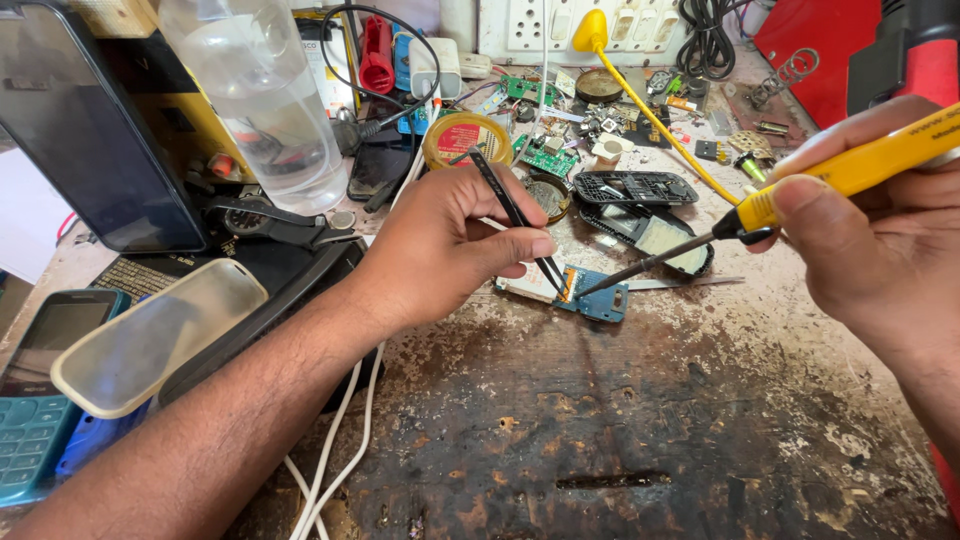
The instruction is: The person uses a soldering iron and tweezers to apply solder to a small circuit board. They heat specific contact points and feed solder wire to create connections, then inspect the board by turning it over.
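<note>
Left hand pinches tweezers, right hand grips iron; a slip could scorch the board.

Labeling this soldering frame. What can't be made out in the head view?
- Tweezers tips on the blue circuit board: too small to tell what they pinch.
- Soldering iron: rear of the handle cut off by the right edge; whether its tip touches the board is unclear.
- Right hand: partly cut off by the right edge.
- Left hand hides the board's left end.
- Small parts at the back: too small to identify.
</note>
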